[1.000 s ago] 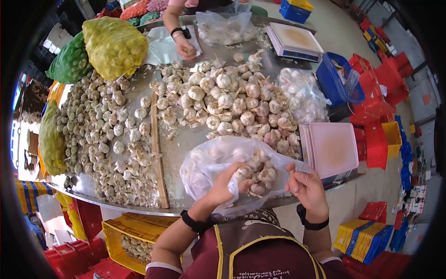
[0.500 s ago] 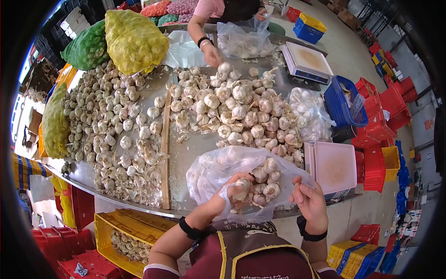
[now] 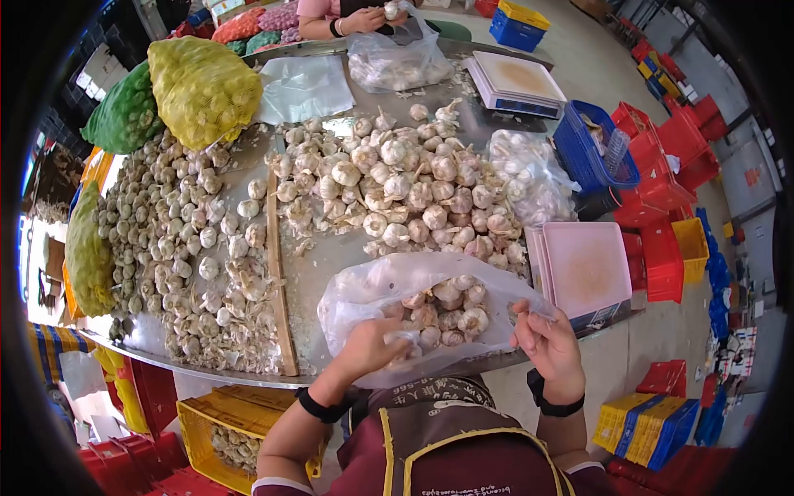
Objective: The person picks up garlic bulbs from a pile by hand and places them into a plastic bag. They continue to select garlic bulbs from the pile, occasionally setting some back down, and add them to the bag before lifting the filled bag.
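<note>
A clear plastic bag (image 3: pixel 356 289) lies open at the table's near edge, with several garlic bulbs (image 3: pixel 451 314) showing in its mouth. My left hand (image 3: pixel 372 347) is at the bag's left rim, its fingers partly behind the plastic; what they hold, if anything, is hidden. At the right rim, my right hand (image 3: pixel 542 335) pinches the edge of the bag between thumb and fingers. Beyond the bag spreads a large heap of loose garlic (image 3: pixel 413 182).
A wooden strip (image 3: pixel 277 273) divides the heap from more garlic (image 3: pixel 190 240) on the left. To the right are a pink-topped scale (image 3: pixel 585 269), a filled bag (image 3: pixel 529 174) and a blue basket (image 3: pixel 591 149). Across the table, a co-worker's hands (image 3: pixel 368 21) hold a bulb above another bag (image 3: pixel 401 62).
The bulb in my left hand is no longer visible, and that hand has moved left and down. The co-worker's arm has drawn back from the heap. The whole view has shifted slightly.
</note>
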A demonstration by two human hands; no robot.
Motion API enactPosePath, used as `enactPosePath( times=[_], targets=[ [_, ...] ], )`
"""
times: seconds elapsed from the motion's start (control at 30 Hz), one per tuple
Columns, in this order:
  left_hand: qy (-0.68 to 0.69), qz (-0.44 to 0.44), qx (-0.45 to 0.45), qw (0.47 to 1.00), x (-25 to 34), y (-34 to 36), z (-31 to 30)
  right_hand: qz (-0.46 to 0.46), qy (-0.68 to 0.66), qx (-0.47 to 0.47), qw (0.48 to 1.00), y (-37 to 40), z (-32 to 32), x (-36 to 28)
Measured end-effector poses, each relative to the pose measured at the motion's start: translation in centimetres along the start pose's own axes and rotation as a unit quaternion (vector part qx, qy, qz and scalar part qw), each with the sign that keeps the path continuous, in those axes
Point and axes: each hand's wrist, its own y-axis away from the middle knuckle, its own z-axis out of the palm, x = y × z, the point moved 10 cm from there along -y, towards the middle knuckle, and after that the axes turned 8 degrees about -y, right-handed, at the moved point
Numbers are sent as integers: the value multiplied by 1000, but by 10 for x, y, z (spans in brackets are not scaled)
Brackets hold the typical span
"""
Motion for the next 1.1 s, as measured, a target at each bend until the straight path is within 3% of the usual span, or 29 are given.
enactPosePath(
  times=[0.1,0.3,0.53,0.63,0.73,0.83,0.93,1.0,1.03,1.07,1.1],
  targets=[
    [-161,-33,68,984,-12,-11,-8,4,-3,2,1000,2,1,0],
    [-194,-115,39,973,-42,-53,19,9,9,-6,1000,2,0,2],
    [-230,-133,23,964,-51,-91,44,17,-10,-15,1000,2,-4,7],
    [-178,-161,23,970,-57,-90,40,22,-22,-16,999,1,-7,9],
    [-92,-113,68,987,-59,-90,28,10,-2,-7,1000,2,-10,-1],
    [-82,-104,32,991,-64,-80,28,-1,10,0,1000,2,-21,-11],
    [2,-175,-14,984,-91,-56,29,-10,7,3,1000,0,-24,-15],
    [302,-224,-129,918,-78,-33,43,-10,-1,2,1000,-2,-23,-16],
    [398,-202,-166,879,-65,-29,45,-9,-7,-1,1000,-3,-22,-16],
    [399,-203,-165,879,-59,-26,42,-8,-7,-1,1000,-4,-20,-16],
    [450,-148,-169,865,-39,-27,36,-12,-6,-4,1000,-6,-17,-17]
  ],
)
